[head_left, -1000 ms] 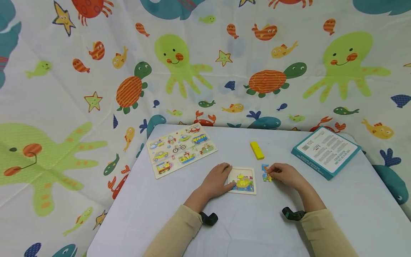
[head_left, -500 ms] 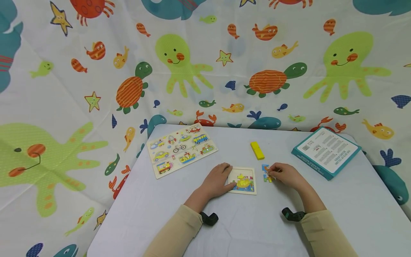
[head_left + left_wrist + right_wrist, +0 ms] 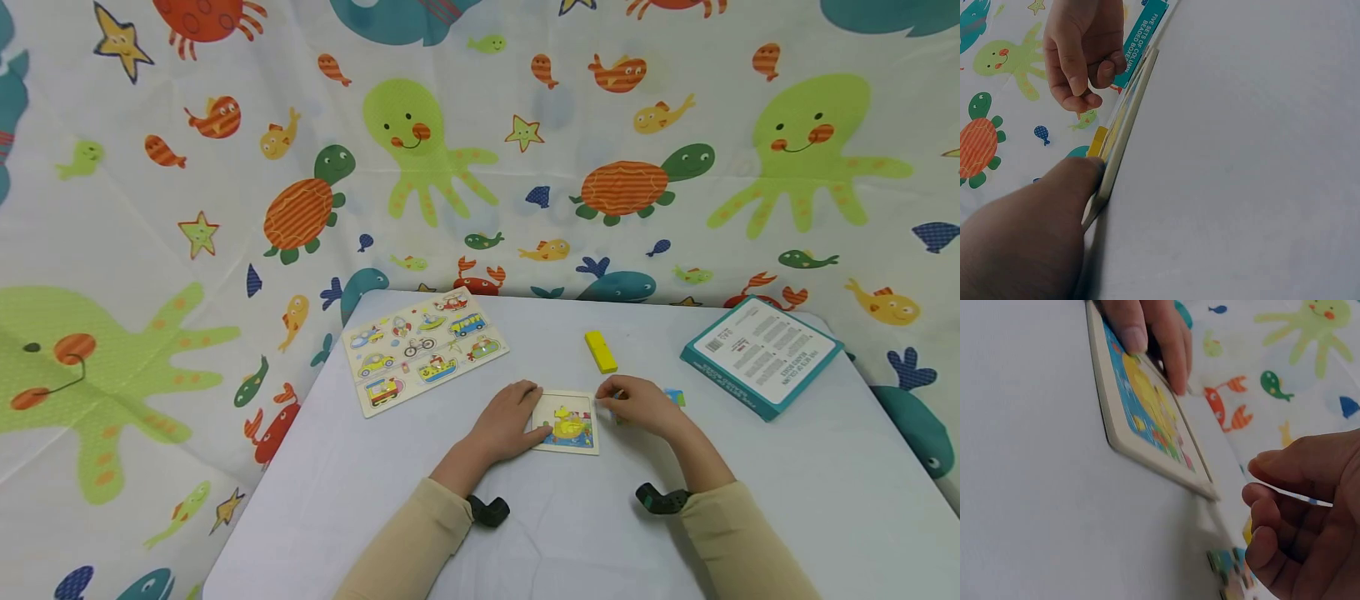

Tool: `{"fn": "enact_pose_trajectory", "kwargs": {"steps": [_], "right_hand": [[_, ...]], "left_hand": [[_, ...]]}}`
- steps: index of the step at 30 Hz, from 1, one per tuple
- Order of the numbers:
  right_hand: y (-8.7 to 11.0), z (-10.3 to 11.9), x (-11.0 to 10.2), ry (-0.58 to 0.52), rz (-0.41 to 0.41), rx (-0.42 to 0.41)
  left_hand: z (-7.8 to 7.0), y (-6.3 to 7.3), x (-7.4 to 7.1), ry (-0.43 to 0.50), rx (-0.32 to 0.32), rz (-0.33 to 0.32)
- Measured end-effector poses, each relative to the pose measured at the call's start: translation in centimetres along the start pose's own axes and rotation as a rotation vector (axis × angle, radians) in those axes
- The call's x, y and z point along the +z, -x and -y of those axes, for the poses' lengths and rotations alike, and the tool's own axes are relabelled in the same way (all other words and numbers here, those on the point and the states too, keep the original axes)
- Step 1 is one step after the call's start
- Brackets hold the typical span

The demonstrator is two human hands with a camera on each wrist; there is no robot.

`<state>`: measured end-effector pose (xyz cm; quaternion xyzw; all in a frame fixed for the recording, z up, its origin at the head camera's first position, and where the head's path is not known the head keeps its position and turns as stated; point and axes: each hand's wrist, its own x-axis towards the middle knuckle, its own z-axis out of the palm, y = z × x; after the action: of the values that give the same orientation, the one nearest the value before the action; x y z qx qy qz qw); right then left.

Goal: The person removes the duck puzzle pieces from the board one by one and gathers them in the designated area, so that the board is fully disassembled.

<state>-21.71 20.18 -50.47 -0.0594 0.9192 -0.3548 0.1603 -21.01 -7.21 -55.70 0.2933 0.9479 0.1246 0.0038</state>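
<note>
My left hand (image 3: 504,425) rests on the left side of a small wooden jigsaw puzzle (image 3: 596,425) with a yellow duck picture. Its thumb lies on the picture, as the right wrist view also shows; the fingers reach toward the far left corner. My right hand (image 3: 637,406) is just right of the puzzle, fingertips near its upper right edge. In the right wrist view its thumb and fingers (image 3: 1266,509) are bent and close together; I cannot tell whether a piece is between them. Loose jigsaw pieces (image 3: 1233,569) lie below this hand, partly hidden, and a blue-green piece (image 3: 675,397) shows behind it.
A wooden vehicle puzzle board (image 3: 426,346) lies at the back left. Behind the right hand is a yellow block (image 3: 601,352), and a teal box (image 3: 761,354) lies at the back right. A sea-animal cloth (image 3: 551,108) hangs behind the white table (image 3: 375,500).
My right hand has moved left from the loose pieces to the puzzle's right edge, uncovering a blue-green piece behind it. The left hand has stayed in place.
</note>
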Motion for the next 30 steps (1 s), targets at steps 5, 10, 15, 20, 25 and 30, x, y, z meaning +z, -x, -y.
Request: {"fn": "enact_pose_trajectory", "kwargs": {"steps": [5, 10, 15, 20, 25, 30], "right_hand": [[-0.5, 1.2, 1.2, -0.031, 0.022, -0.045], [-0.9, 2.2, 2.1, -0.051, 0.04, -0.083], [-1.1, 2.8, 2.8, -0.048, 0.054, -0.105], [-1.3, 3.0, 3.4, -0.036, 0.07, -0.118], [-1.4, 3.0, 3.7, -0.013, 0.063, -0.118], [-1.4, 3.0, 3.7, 0.015, 0.044, -0.118]], "left_hand": [[0.1, 0.0, 0.0, 0.003, 0.007, -0.013], [0.1, 0.0, 0.1, -0.003, 0.023, -0.028], [0.1, 0.0, 0.0, -0.002, 0.023, -0.023], [0.1, 0.0, -0.1, -0.003, 0.018, -0.016], [0.1, 0.0, -0.1, -0.015, 0.019, -0.016], [0.0, 0.0, -0.1, -0.021, 0.027, -0.024]]}}
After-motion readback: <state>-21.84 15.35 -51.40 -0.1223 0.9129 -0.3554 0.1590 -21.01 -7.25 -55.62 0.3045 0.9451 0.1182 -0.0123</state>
